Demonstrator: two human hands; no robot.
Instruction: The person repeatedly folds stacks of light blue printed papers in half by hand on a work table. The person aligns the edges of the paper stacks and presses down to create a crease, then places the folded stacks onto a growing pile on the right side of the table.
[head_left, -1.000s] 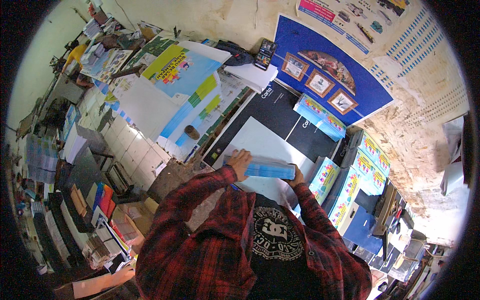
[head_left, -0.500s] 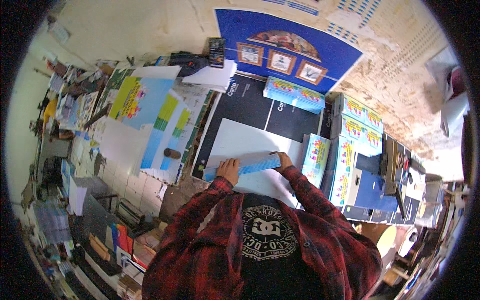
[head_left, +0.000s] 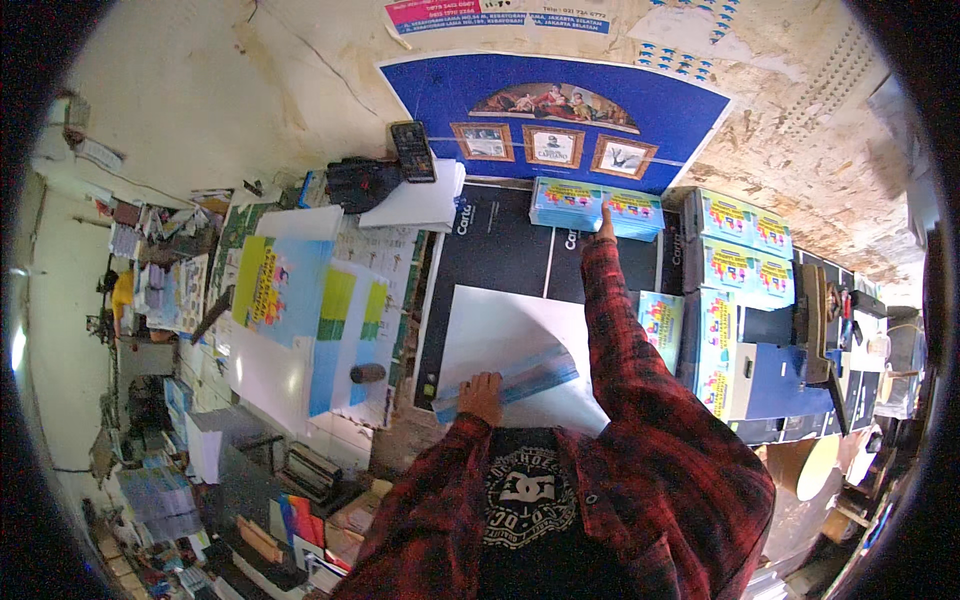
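Note:
On a large white sheet (head_left: 490, 315) lies a long, fanned strip of blue-edged paper sheets (head_left: 535, 378). My left hand (head_left: 480, 397) grips the strip near its left end, fingers bent over the sheets. My right arm is stretched forward to a stack of colourful printed cards (head_left: 568, 193) at the back of the table. There my right hand (head_left: 604, 228) touches the front of the stack, one finger stretched up along it and nothing visibly held. Its other fingers are partly hidden.
More card stacks (head_left: 745, 222) stand at the right, beside a paper cutter (head_left: 818, 325) with a long handle. Left are large printed sheets (head_left: 270, 285), a dark roller-shaped piece (head_left: 368, 373), and a phone (head_left: 413, 150) leaning on a black bag (head_left: 362, 183). A blue poster (head_left: 550, 100) hangs behind.
My right hand has let go of the strip's right end and reached forward to the back card stack. My left hand stays on the strip, which now lies flatter. The view has shifted.

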